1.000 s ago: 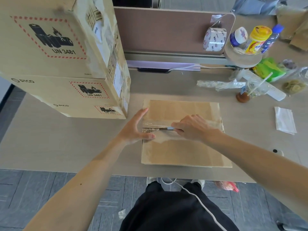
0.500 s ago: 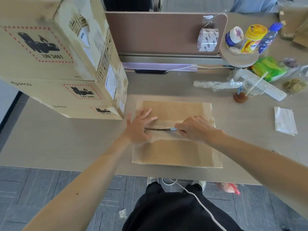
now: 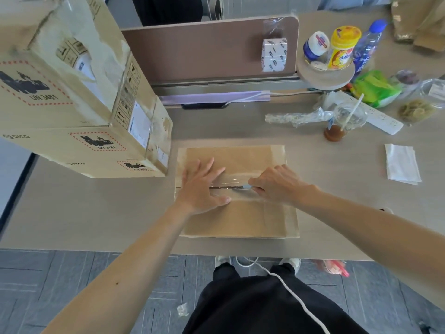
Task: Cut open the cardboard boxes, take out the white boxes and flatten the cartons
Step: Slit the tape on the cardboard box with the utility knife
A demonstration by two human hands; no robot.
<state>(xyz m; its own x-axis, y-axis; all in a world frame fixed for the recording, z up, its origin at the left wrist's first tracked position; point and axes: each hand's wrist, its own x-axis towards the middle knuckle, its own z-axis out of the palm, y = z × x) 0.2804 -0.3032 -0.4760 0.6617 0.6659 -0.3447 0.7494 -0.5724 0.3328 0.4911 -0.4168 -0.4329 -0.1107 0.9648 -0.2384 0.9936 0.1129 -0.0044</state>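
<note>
Evenly brown carton (image 3: 240, 218), glossy tape (image 3: 243, 175) along seam

The stack of cardboard boxes (image 3: 96, 145) stands just beside the far left corner of the flat carton (image 3: 240, 220), walling off that side. Nearer than the stack, the table (image 3: 96, 213) left of the carton is bare. Beyond the carton a bare strip runs to the partition (image 3: 204, 51). Beyond and to the right, plastic wrap (image 3: 296, 116), a plastic cup (image 3: 346, 119) and a power strip (image 3: 382, 116) crowd the way. To the right, bare table reaches a folded napkin (image 3: 402, 163). Across the carton's middle the left hand (image 3: 202, 189) lies flat and the right hand (image 3: 277, 186) grips a knife (image 3: 224, 187); its near half is uncovered.
</note>
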